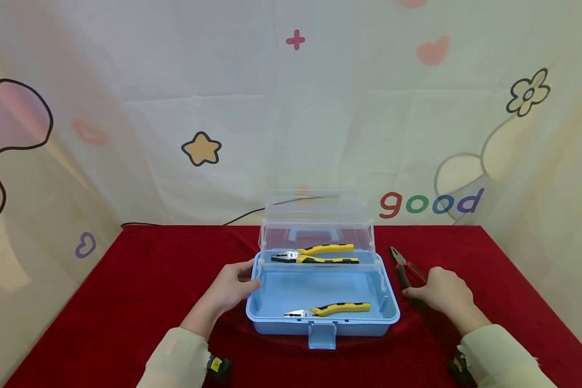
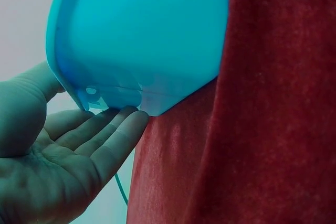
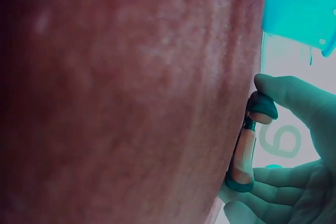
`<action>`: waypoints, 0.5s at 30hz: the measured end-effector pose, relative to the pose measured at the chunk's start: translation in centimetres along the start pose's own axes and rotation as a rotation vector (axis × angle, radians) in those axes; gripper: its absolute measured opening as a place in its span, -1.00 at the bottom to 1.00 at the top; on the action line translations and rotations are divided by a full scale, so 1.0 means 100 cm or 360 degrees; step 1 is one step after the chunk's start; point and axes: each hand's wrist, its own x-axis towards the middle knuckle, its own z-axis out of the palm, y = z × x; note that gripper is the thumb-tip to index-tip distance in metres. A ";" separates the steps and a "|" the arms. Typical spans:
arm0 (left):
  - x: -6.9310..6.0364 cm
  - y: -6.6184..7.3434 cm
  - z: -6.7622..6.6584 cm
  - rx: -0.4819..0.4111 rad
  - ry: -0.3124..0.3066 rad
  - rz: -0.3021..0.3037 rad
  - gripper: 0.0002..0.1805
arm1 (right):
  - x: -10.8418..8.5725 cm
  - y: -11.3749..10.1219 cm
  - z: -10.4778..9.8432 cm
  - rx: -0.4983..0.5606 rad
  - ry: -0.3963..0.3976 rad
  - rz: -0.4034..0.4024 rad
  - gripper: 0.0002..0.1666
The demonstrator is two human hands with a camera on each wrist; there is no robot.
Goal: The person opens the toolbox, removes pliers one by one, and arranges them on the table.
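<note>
Red cloth [image 1: 165, 280] below, and I see the right hand [image 1: 446, 291], nearer, pinching red-and-black pliers [image 1: 401, 262] right of the blue box [image 1: 276, 326], nose slanting away; left hand [image 1: 229, 285] grips its left wall.

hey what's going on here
A person's left hand holds the left edge of a blue box, whose clear lid is raised. Their right hand grips the handles of red-and-black pliers, outside the box on its right. One yellow-handled pair lies toward the back of the box, another yellow-handled pair toward the front.
</note>
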 end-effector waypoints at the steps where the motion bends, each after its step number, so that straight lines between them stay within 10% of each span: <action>1: 0.000 0.000 0.000 0.0003 0.0002 -0.0003 -0.35 | 0.000 -0.001 0.000 -0.0013 0.0002 -0.0001 -0.42; 15: -0.001 0.000 0.000 -0.0004 0.0000 -0.0012 -0.35 | -0.002 -0.008 0.001 -0.0088 -0.0002 -0.0008 -0.44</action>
